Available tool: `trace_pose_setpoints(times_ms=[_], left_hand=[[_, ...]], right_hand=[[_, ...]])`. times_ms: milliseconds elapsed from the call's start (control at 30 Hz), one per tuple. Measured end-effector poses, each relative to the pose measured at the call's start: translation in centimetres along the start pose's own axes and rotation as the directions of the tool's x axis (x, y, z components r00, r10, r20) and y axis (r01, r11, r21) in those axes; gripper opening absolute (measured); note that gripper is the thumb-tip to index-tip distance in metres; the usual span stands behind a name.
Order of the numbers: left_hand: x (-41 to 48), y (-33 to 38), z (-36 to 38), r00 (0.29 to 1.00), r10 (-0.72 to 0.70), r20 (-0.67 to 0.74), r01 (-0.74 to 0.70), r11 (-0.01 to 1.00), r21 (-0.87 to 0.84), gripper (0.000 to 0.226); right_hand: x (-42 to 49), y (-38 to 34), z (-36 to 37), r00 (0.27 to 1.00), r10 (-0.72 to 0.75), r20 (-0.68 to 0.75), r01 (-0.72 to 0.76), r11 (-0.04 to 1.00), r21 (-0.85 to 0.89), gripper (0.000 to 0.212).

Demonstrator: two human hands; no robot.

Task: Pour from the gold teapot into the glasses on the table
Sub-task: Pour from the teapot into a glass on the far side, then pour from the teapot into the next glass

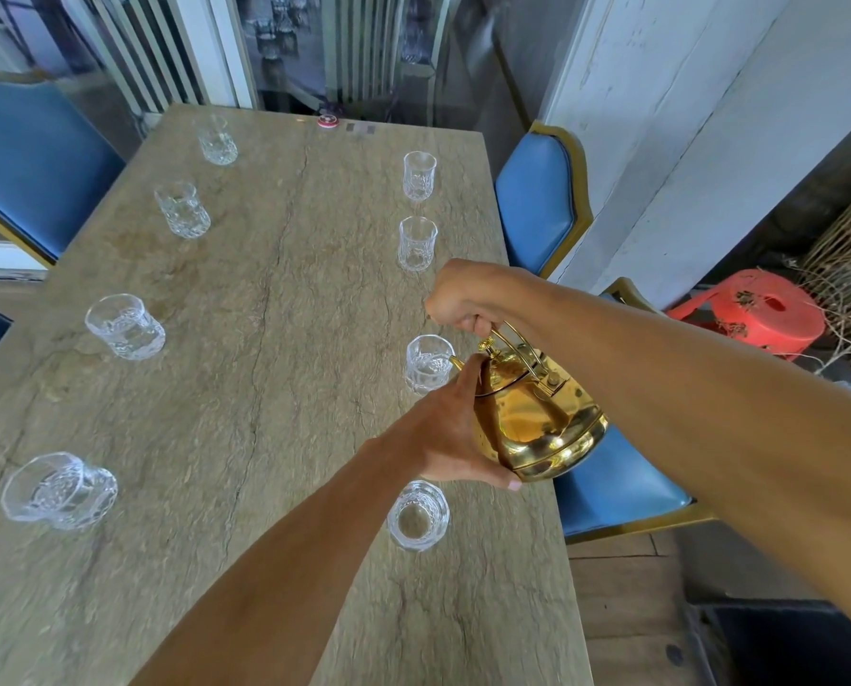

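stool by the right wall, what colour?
Red-orange plastic stool, with a dark hole in its seat; head view shows it.

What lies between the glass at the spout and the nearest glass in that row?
Head view: the left hand, cupping the gold teapot, held above the table there.

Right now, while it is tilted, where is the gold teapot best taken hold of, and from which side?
Probably the arched wire handle, taken from above, as the right hand grips it: it spans over the lid and lets the gold teapot hang and tip. The left hand cups the rounded body from the left to steady it.
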State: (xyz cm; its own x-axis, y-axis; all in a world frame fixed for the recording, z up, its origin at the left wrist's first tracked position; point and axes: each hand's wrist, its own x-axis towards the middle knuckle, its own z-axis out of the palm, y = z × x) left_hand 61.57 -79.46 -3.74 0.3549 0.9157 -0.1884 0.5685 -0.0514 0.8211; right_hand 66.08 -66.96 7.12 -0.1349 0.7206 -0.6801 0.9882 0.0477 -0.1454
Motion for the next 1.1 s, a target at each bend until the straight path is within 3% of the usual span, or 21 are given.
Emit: trace_pose_setpoints(times_ms=[567, 667, 733, 833, 1100], left_hand=[[0.4, 0.2, -0.3, 0.999, 0.039, -0.01, -0.038, 0.998, 0.058, 0.129], [0.6, 0.3, -0.3, 0.998, 0.052, -0.031, -0.048, 0.993, 0.107, 0.129], [0.7, 0.3, -0.3, 0.998, 0.056, -0.039, -0.049, 0.987, 0.153, 0.131], [0.9, 0.4, -0.3, 0.998, 0.059, -0.037, -0.05, 0.976, 0.211, 0.137], [1.6, 1.0, 0.1, 0.991, 0.135, -0.01, -0.127, 0.955, 0.266, 0.142]], right_hand=[[-1.0, 1.1, -0.6, 0.995, -0.051, -0.086, 0.063, 0.988, 0.141, 0.006], [-1.1, 2.1, -0.6, 0.99, -0.074, -0.119, 0.096, 0.976, 0.198, 0.015], [-1.3, 2.9, -0.5, 0.988, -0.077, -0.135, 0.112, 0.954, 0.278, 0.01], [-1.4, 4.1, -0.4, 0.986, -0.063, -0.154, 0.12, 0.911, 0.394, 0.023], [-2.7, 6.7, -1.0, 0.98, -0.058, -0.188, 0.152, 0.832, 0.533, 0.039]])
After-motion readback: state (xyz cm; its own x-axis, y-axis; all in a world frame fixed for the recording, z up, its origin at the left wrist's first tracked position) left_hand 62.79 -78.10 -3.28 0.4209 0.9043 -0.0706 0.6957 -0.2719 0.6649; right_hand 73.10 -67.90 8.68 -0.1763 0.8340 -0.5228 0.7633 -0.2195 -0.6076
